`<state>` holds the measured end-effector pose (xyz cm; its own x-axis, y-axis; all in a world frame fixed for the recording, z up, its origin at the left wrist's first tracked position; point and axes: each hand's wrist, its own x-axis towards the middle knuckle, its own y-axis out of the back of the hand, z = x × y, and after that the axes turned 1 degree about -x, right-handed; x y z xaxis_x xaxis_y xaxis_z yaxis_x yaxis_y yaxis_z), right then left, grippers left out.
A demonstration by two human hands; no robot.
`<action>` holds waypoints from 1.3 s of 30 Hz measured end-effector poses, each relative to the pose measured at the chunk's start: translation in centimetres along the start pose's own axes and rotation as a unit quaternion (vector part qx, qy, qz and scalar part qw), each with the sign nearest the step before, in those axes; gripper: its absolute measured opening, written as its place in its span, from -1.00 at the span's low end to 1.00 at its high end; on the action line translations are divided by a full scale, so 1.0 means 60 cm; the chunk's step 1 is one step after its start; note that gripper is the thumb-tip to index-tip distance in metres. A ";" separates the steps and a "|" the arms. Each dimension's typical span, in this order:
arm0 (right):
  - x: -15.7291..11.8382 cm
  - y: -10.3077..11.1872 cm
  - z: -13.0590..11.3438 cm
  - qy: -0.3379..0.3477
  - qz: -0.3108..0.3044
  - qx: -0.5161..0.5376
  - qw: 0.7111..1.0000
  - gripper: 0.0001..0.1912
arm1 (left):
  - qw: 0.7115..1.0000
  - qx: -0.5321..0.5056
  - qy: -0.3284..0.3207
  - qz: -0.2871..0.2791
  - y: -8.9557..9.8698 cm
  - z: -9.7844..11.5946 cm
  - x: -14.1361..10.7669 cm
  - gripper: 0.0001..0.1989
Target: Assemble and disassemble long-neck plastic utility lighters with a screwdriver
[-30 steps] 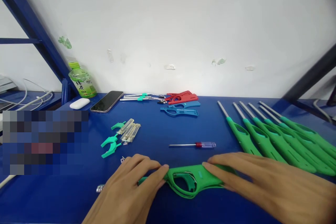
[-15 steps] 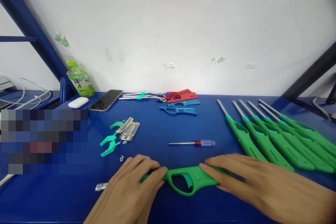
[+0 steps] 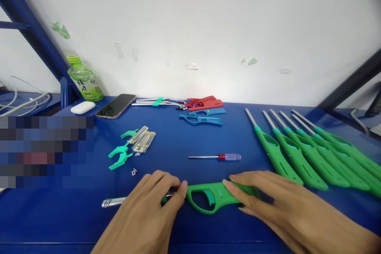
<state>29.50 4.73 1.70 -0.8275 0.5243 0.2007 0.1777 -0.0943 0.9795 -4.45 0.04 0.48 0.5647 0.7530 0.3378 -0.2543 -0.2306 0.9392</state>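
A green gas lighter with a trigger loop [image 3: 222,197] lies lengthwise along the front of the table. My right hand [image 3: 274,202] is closed around the back of its handle, thumb and fingers on either side. My left hand [image 3: 145,210] pinches the front part, where the metal tube meets the green body, with the thumb close to the body's front end. Beyond my left hand the tip of the metal tube [image 3: 113,202] sticks out. The teal trigger [image 3: 210,197] shows inside the loop. My fingers hide the joint between tube and body.
A screwdriver [image 3: 214,157] lies behind the lighter. Several green lighters [image 3: 306,154] are lined up at right. Teal clips [image 3: 119,156], clear fuel tanks [image 3: 143,140], red shells [image 3: 205,103] and blue shells [image 3: 205,119] lie farther back. A phone [image 3: 116,106] and bottle [image 3: 85,81] stand back left.
My left hand has slid slightly left along the tube, uncovering the lighter body's front end. The right hand keeps its hold. The whole view has shifted a little.
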 end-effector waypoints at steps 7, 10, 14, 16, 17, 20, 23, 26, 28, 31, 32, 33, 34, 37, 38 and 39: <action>-0.001 -0.007 -0.005 -0.020 0.022 0.001 1.000 -0.29 | 1.000 0.017 0.010 -0.013 0.001 0.008 0.002 -0.40; -0.009 -0.017 -0.007 -0.030 0.041 0.009 0.999 -0.14 | 1.000 0.011 0.020 -0.019 0.003 0.007 0.007 -0.45; -0.018 -0.021 -0.014 -0.045 0.069 0.000 0.997 -0.05 | 0.997 0.070 0.017 0.026 0.010 -0.010 -0.013 -0.56; -0.021 -0.020 -0.016 -0.049 0.067 -0.007 0.996 -0.04 | 0.990 0.120 0.032 0.064 0.015 -0.021 -0.029 -0.55; -0.022 -0.020 -0.016 -0.050 0.063 -0.010 0.997 -0.04 | 0.989 0.129 0.033 0.068 0.018 -0.026 -0.035 -0.57; -0.023 -0.020 -0.015 -0.051 0.056 -0.013 0.997 -0.04 | 0.995 0.090 0.020 0.042 0.024 -0.031 -0.034 -0.73; -0.025 -0.023 -0.012 -0.036 0.068 -0.001 0.997 -0.05 | 0.999 0.029 0.027 0.034 0.022 -0.023 -0.013 -0.73; -0.029 -0.024 -0.011 -0.023 0.079 0.001 0.997 -0.08 | 0.999 0.004 0.029 0.043 0.018 -0.011 0.001 -0.73; -0.032 -0.023 -0.013 -0.033 0.077 0.009 0.996 -0.14 | 0.998 0.005 0.026 0.054 0.016 -0.004 0.002 -0.71; -0.032 -0.023 -0.019 -0.058 0.070 0.035 0.995 -0.26 | 0.997 0.008 0.017 0.078 0.013 0.006 0.001 -0.72; -0.031 -0.023 -0.020 -0.063 0.069 0.036 0.995 -0.29 | 0.996 0.005 0.011 0.086 0.012 0.009 0.002 -0.72; -0.029 -0.023 -0.021 -0.065 0.070 0.031 0.995 -0.32 | 0.996 -0.001 0.004 0.093 0.010 0.011 0.003 -0.73; -0.027 -0.023 -0.022 -0.061 0.077 0.025 0.995 -0.33 | 0.995 -0.005 -0.004 0.097 0.009 0.013 0.005 -0.73; -0.024 -0.022 -0.022 -0.036 0.097 0.026 0.994 -0.35 | 0.993 0.000 -0.027 0.113 0.005 0.011 0.004 -0.69; -0.024 -0.022 -0.022 -0.029 0.103 0.033 0.994 -0.35 | 0.993 0.007 -0.033 0.112 0.005 0.010 0.002 -0.66; -0.026 -0.023 -0.022 -0.026 0.108 0.041 0.993 -0.34 | 0.993 0.015 -0.037 0.110 0.005 0.008 -0.002 -0.60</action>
<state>29.81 2.91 0.08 -0.7373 0.5424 0.4027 0.3927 -0.1409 0.9088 -4.21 -0.40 0.78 0.5540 0.6354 0.5380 -0.3547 -0.4045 0.8430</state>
